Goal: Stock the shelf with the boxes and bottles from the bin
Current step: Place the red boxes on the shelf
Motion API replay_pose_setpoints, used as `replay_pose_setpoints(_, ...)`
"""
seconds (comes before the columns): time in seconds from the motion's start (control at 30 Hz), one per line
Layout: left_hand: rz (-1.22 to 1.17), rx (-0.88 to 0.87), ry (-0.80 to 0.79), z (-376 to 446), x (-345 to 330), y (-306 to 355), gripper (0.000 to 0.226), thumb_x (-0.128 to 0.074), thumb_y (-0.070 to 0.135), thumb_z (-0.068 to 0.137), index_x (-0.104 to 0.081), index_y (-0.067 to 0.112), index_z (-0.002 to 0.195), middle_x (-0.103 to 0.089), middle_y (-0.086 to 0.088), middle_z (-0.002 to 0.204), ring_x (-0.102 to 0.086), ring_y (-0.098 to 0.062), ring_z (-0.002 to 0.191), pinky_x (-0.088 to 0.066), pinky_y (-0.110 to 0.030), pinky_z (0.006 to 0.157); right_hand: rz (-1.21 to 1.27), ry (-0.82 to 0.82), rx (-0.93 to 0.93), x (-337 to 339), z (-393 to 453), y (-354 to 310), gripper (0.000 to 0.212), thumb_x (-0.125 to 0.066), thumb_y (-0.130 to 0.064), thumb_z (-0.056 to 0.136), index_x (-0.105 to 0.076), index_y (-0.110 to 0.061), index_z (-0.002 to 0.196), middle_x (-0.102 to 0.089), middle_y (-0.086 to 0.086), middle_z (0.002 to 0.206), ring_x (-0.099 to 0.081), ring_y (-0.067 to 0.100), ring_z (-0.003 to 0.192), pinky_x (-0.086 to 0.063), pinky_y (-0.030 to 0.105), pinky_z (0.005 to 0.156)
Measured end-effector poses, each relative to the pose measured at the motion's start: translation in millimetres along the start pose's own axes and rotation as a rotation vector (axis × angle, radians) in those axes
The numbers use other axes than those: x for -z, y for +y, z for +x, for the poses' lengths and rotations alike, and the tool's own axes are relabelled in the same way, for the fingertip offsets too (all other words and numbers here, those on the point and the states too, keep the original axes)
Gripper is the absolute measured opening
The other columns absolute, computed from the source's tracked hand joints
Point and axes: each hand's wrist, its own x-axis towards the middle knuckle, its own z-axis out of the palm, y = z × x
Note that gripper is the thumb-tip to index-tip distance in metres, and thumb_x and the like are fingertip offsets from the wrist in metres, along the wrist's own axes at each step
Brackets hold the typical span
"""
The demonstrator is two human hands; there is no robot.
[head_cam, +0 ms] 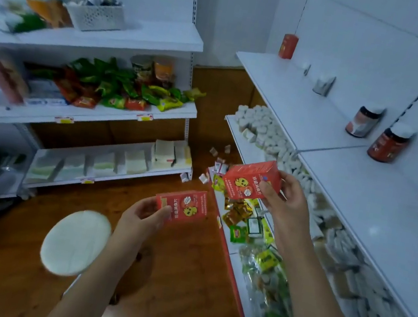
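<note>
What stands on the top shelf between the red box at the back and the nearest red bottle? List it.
Head view: on the top shelf, two white jars and two dark bottles.

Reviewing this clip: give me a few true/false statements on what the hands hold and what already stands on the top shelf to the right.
1. Each hand holds a red box. True: the left hand grips one red box, the right hand another red box.
2. The top right shelf is bare. False: bottles stand along it, among them a dark bottle with a white cap.
3. A red box already stands at the far end of that shelf. True: the far red box stands upright by the back panel.
4. The white basket sits on the floor. False: it sits on the top shelf of the left rack.
</note>
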Motion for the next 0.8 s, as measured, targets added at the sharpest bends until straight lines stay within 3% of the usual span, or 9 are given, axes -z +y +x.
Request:
replay_pose_setpoints(0.27,-0.039,0.019,-0.116,143.2,-48.3,57.1,0.058,-0.074,0.058,0.067,-0.058,0.035,0.119,-0.069,0.005,0.111,-0.068,-0.016,0.103,-0.056,-0.043,0.093,-0.026,0.103,0.010,-15.7,135.5,2.7,0.069,-0.083,-0.053,0.063,-0.056,-0.032,0.123,-0.069,-0.007,0.120,-0.069,0.010,0.105,-0.055,0.029,0.083)
replay_pose_setpoints(0.37,-0.058,0.024,-0.143,208.3,-73.8,80.8,0.061,-0.074,0.057,0.068,-0.059,0.032,0.122,-0.070,0.007,0.110,-0.068,-0.015,0.103,-0.056,-0.044,0.094,-0.006,0.158,0.010,-16.5,202.4,11.4,0.076,-0.085,-0.058,0.057,-0.058,-0.030,0.122,-0.069,-0.006,0.119,-0.067,0.014,0.109,-0.054,0.034,0.089)
replay_pose_setpoints(0.53,-0.085,0.008,-0.139,320.2,-127.0,142.4,0.036,-0.073,0.046,0.079,-0.060,0.033,0.109,-0.071,0.003,0.103,-0.071,-0.013,0.092,-0.058,-0.036,0.086,-0.021,0.181,0.010,-22.0,325.8,10.0,0.069,-0.081,-0.054,0.060,-0.058,-0.031,0.120,-0.070,-0.006,0.115,-0.067,0.017,0.108,-0.055,0.038,0.091)
replay_pose_setpoints(0.67,-0.061,-0.014,-0.149,394.4,-157.8,191.7,0.058,-0.075,0.051,0.069,-0.061,0.025,0.119,-0.072,0.002,0.107,-0.071,-0.016,0.097,-0.055,-0.040,0.094,-0.010,0.183,0.015,-23.8,413.6,-3.8,0.065,-0.080,-0.049,0.064,-0.059,-0.028,0.122,-0.069,-0.006,0.115,-0.067,0.014,0.107,-0.055,0.041,0.094)
replay_pose_setpoints(0.8,-0.094,-0.021,-0.150,460.8,-185.4,227.2,0.056,-0.076,0.050,0.065,-0.062,0.026,0.115,-0.071,0.000,0.109,-0.070,-0.017,0.100,-0.055,-0.040,0.094,0.033,0.175,0.020,-29.3,496.2,-10.8,0.065,-0.083,-0.047,0.061,-0.060,-0.026,0.119,-0.071,-0.005,0.112,-0.067,0.015,0.108,-0.053,0.044,0.099)
